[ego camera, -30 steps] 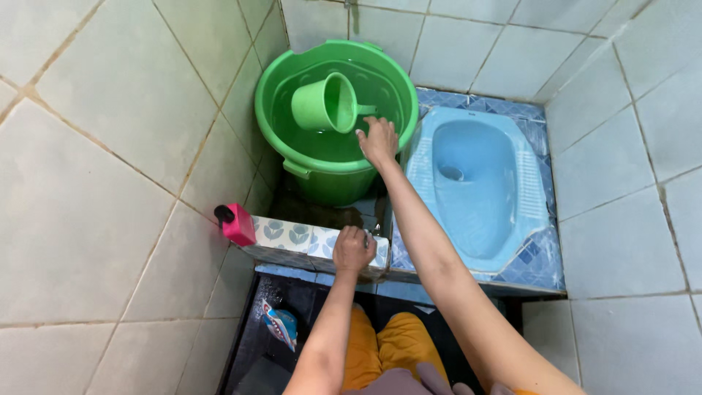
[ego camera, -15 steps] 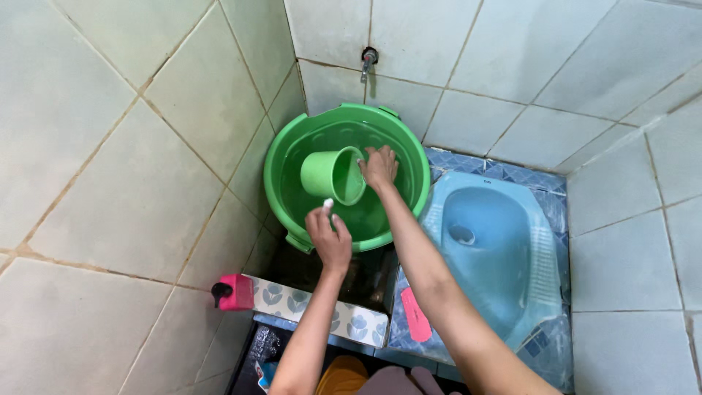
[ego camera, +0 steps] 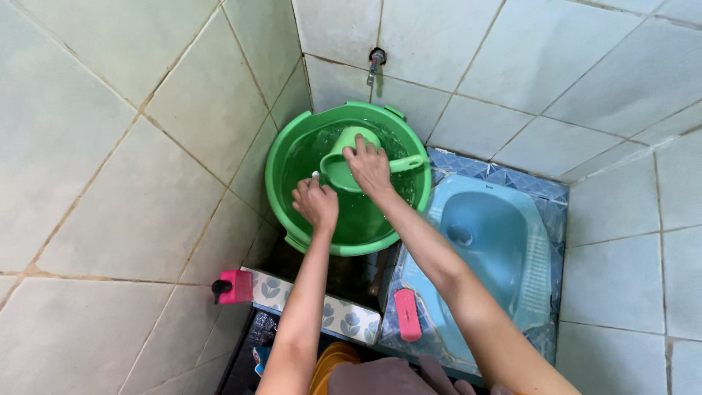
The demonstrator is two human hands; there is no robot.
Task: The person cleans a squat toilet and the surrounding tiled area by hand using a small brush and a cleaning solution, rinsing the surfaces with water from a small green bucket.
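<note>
1. Both hands work over a green bucket [ego camera: 292, 157] of water in a tiled corner, below a wall tap [ego camera: 375, 60]. The step in hand looks like dipping and rinsing.
2. The right hand [ego camera: 371, 168] lies spread on top of a green dipper [ego camera: 344, 162], pressing its cup into the water; the dipper's handle points toward the bucket's right rim.
3. The left hand [ego camera: 316, 202] is curled narrow, near the dipper on its left and over the water. Something small and pale shows at its fingertips; what it is cannot be told.
4. A next move would seem to call for a firm grip on the dipper and a straight lift, as the bucket's rim closes in on all sides.
5. Room is tight: wall tiles crowd the bucket's left and back, the blue squat toilet [ego camera: 486, 241] sits just beside it on the right.
6. On the near side, a patterned ledge [ego camera: 292, 301] carries a pink bottle [ego camera: 232, 287]; a pink bar [ego camera: 407, 314] rests by the toilet's front corner.
</note>
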